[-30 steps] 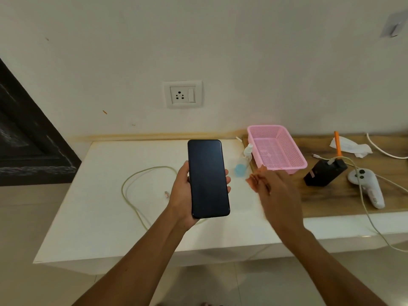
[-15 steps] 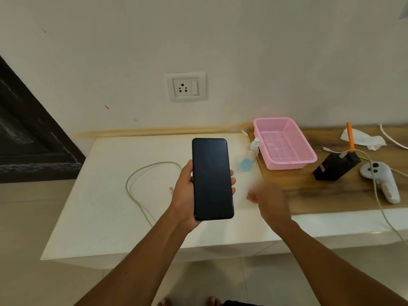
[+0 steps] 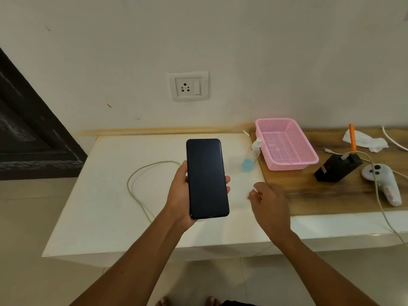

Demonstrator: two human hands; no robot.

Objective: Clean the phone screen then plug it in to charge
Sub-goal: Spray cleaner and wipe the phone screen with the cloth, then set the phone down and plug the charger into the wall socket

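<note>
My left hand [image 3: 180,192] grips a black phone [image 3: 206,178] upright over the white table [image 3: 106,195], its dark screen facing me. My right hand [image 3: 270,200] hovers to the right of the phone, fingers loosely curled and apart, holding nothing. A small spray bottle with blue liquid [image 3: 251,155] stands on the table beyond my right hand. A pale charging cable [image 3: 141,173] loops on the table left of the phone. A white wall socket [image 3: 188,86] sits above the table.
A pink mesh basket [image 3: 287,144] rests on the wooden top [image 3: 331,195] at the right. Beyond it are a black box [image 3: 337,166] with a cable plugged in, a white controller [image 3: 384,184], an orange pen [image 3: 352,138] and a crumpled white tissue [image 3: 368,141].
My right hand has drawn back from near the pink basket toward me and lower. The left hand holds the phone steady; the view has shifted slightly.
</note>
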